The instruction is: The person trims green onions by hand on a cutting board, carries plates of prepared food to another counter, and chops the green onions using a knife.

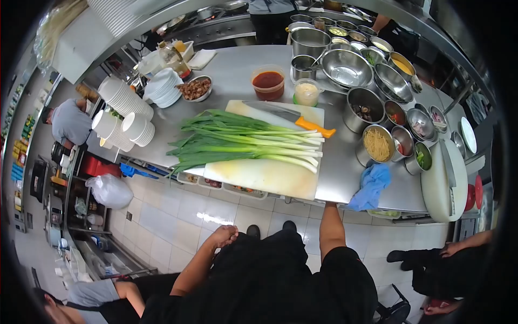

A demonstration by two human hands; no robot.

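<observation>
Black clothing (264, 278), scallions (248, 141), illegible packages (22, 146)

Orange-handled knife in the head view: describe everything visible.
The orange-handled knife has a grey, metallic-looking blade and a bright orange handle that looks like plastic. It lies on the white cutting board, beyond the green onions, blade pointing left, handle end jutting past the board's right edge. Nothing grips it. Whether the handle touches the onion stalks can't be told.

The black top (264, 281) has short sleeves (346, 267).
</observation>
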